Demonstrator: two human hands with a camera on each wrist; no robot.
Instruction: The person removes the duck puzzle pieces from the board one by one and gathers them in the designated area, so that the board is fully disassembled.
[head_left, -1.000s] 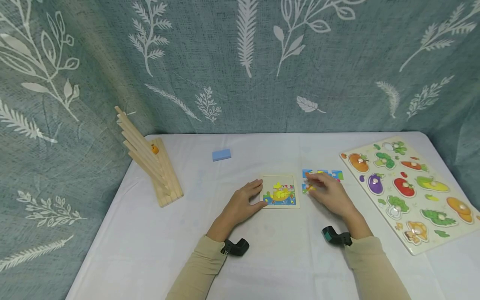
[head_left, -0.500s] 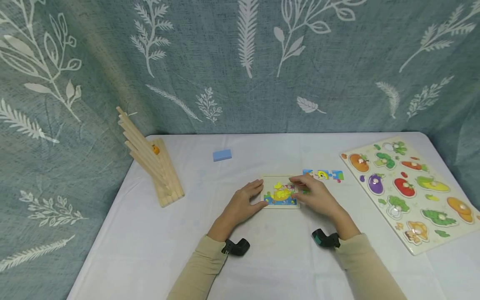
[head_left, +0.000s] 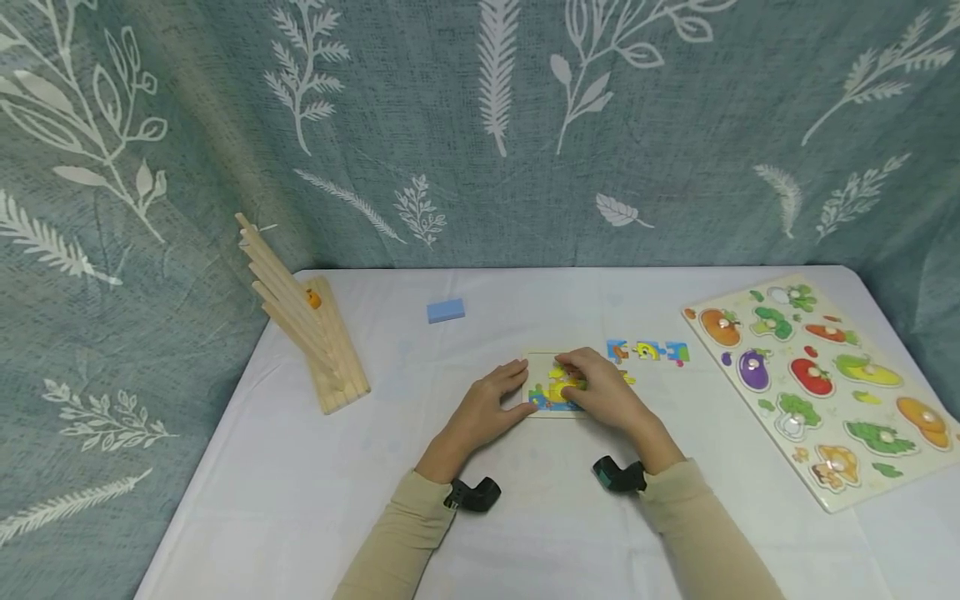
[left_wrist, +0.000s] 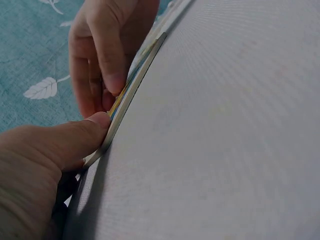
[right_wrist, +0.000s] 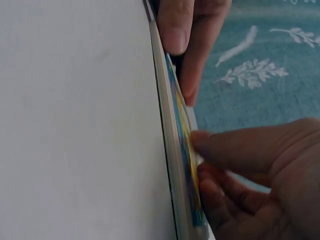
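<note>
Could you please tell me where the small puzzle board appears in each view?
Head: small puzzle board, below and right of centre.
Left wrist: edge-on board, slanting, mostly left of centre.
Right wrist: edge-on board, steep, mostly right of centre.
Shared landmark: left hand, touching it.

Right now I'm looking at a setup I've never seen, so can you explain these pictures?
There is no machine, only a person's left hand and right hand. The wide picture comes from a camera worn on the head; the two close ones come from the black left wrist camera and right wrist camera. On the white cloth lie a small, partly filled puzzle frame, loose puzzle pieces, a vegetable board, a blue block and a wooden base with slanting sticks. The left hand touches the puzzle frame's left side. The right hand is over the same frame; whether it pinches a piece is hard to tell.
</note>
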